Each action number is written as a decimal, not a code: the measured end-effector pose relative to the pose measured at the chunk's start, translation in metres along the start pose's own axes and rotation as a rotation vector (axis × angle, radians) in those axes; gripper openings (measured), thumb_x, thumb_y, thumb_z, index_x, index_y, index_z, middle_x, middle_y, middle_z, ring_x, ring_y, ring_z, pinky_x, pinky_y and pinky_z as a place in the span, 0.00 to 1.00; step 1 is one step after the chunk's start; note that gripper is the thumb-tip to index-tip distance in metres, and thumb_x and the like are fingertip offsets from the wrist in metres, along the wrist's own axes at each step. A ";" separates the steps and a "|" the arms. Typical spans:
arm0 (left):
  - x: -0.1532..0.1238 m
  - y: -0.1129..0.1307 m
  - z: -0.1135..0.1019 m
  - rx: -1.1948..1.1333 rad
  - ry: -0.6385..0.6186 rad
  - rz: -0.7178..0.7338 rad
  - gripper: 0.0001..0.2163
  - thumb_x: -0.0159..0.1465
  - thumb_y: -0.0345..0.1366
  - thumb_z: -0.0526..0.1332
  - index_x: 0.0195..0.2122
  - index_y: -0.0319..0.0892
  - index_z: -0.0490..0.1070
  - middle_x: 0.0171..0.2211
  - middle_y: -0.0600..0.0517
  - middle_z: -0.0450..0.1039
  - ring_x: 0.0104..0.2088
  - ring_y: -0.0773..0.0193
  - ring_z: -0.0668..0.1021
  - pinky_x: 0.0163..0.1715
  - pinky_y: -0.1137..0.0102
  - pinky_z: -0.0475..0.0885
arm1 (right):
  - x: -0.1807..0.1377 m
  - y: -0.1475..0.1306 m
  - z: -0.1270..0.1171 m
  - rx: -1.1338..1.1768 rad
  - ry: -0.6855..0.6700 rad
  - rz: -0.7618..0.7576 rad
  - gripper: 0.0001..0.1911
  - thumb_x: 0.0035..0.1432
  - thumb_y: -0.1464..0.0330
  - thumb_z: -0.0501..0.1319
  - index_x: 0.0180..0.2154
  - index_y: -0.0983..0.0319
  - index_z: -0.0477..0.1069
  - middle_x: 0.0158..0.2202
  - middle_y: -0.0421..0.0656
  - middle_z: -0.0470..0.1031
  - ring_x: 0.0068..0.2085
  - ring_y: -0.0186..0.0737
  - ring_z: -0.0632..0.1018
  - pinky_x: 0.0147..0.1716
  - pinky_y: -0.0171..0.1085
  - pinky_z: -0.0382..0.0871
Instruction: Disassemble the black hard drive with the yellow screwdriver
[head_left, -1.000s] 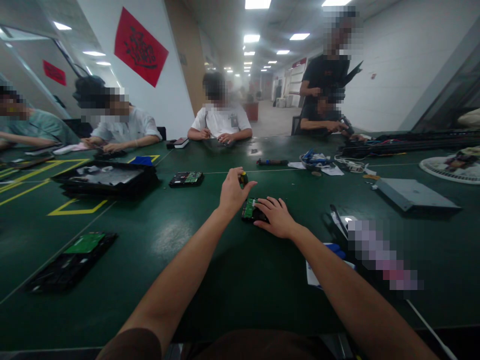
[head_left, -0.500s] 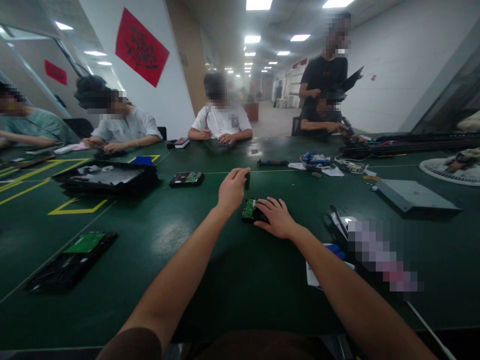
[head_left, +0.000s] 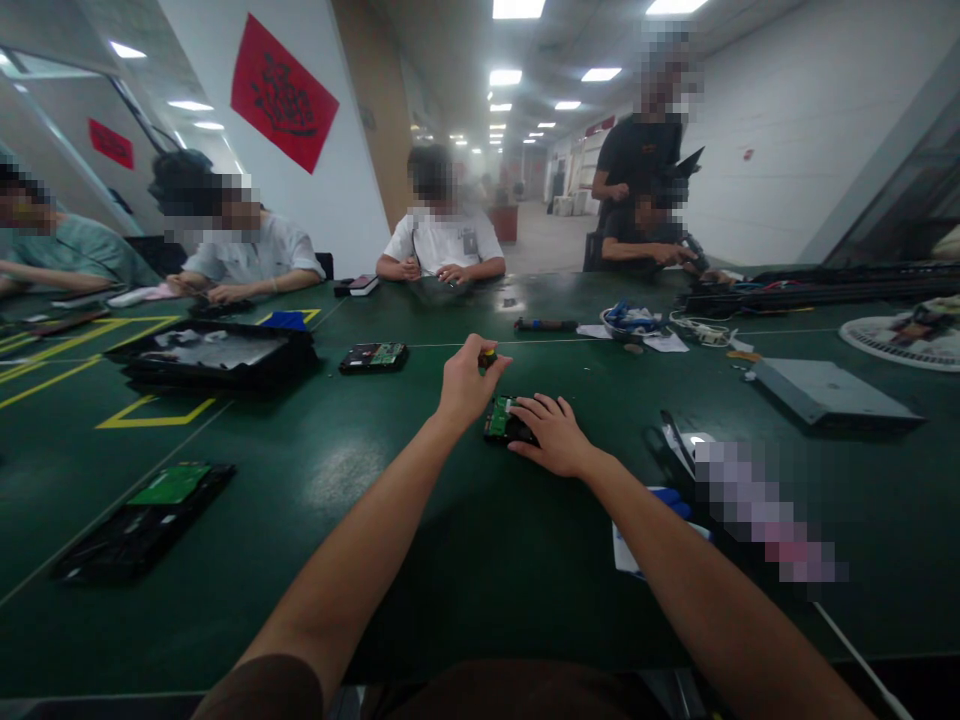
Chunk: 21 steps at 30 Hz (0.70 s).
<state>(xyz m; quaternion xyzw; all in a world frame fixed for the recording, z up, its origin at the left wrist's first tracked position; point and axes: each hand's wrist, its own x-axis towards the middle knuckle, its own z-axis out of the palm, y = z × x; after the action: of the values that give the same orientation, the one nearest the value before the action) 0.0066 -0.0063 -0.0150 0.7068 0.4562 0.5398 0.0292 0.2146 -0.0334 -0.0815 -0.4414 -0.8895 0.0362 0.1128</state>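
A hard drive [head_left: 501, 418] with a green circuit board lies on the table in front of me. My right hand [head_left: 553, 432] rests on its right part, fingers spread, and covers much of it. Above the drive's far left corner, my left hand [head_left: 474, 380] is closed around a screwdriver [head_left: 488, 357]. Only a small dark and yellow piece of its handle shows between thumb and fingers; its tip cannot be made out.
Another hard drive [head_left: 373, 357] lies farther back, and a dark drive in a caddy [head_left: 146, 525] is at left. Black trays [head_left: 217, 365] stand behind it. At right are a grey metal box [head_left: 832, 390] and a bowl of blue items [head_left: 634, 322]. Several people sit across the table.
My left hand has shifted its grip on the screwdriver: the thumb has come round to the right and the handle has tilted. My right hand and the hard drive have stayed put.
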 end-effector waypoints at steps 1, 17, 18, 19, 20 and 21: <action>0.000 0.000 0.000 0.011 -0.002 0.029 0.10 0.65 0.37 0.66 0.46 0.45 0.71 0.42 0.49 0.76 0.39 0.61 0.79 0.43 0.65 0.75 | 0.000 0.000 0.000 -0.003 -0.002 0.003 0.36 0.67 0.45 0.53 0.70 0.50 0.56 0.73 0.44 0.52 0.72 0.62 0.51 0.68 0.65 0.41; -0.002 -0.010 0.005 -0.080 -0.006 -0.074 0.22 0.59 0.39 0.73 0.49 0.46 0.64 0.51 0.43 0.78 0.49 0.52 0.83 0.49 0.57 0.77 | 0.000 -0.001 0.001 -0.008 0.014 0.001 0.35 0.66 0.46 0.54 0.69 0.52 0.57 0.73 0.45 0.53 0.71 0.62 0.52 0.67 0.66 0.42; -0.002 -0.010 0.006 -0.155 -0.004 -0.085 0.21 0.59 0.38 0.73 0.47 0.46 0.63 0.50 0.44 0.78 0.49 0.53 0.83 0.49 0.58 0.77 | 0.000 -0.001 0.001 -0.008 0.018 0.001 0.35 0.66 0.46 0.55 0.69 0.52 0.57 0.73 0.45 0.54 0.71 0.62 0.52 0.67 0.66 0.43; -0.002 -0.010 0.007 -0.234 -0.014 -0.095 0.20 0.60 0.36 0.72 0.46 0.46 0.62 0.50 0.45 0.78 0.48 0.55 0.83 0.48 0.60 0.78 | -0.001 -0.001 0.001 -0.009 0.021 0.000 0.35 0.66 0.46 0.55 0.69 0.51 0.57 0.73 0.45 0.54 0.71 0.62 0.52 0.67 0.66 0.43; -0.002 -0.010 0.008 -0.308 -0.033 -0.106 0.18 0.61 0.35 0.71 0.45 0.46 0.62 0.50 0.45 0.78 0.48 0.57 0.83 0.47 0.61 0.79 | -0.001 -0.001 0.001 -0.009 0.021 -0.001 0.35 0.66 0.46 0.55 0.69 0.51 0.57 0.73 0.44 0.54 0.71 0.62 0.52 0.67 0.66 0.43; -0.002 -0.010 0.008 -0.366 -0.055 -0.118 0.16 0.62 0.34 0.70 0.45 0.46 0.62 0.51 0.46 0.77 0.47 0.58 0.83 0.45 0.63 0.79 | -0.001 -0.001 0.001 -0.010 0.019 -0.003 0.35 0.66 0.46 0.55 0.69 0.51 0.57 0.73 0.44 0.54 0.71 0.62 0.52 0.67 0.66 0.42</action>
<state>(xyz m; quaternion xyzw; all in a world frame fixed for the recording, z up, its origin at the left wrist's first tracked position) 0.0068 0.0024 -0.0252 0.6762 0.3903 0.5916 0.2014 0.2142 -0.0344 -0.0822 -0.4410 -0.8891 0.0276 0.1192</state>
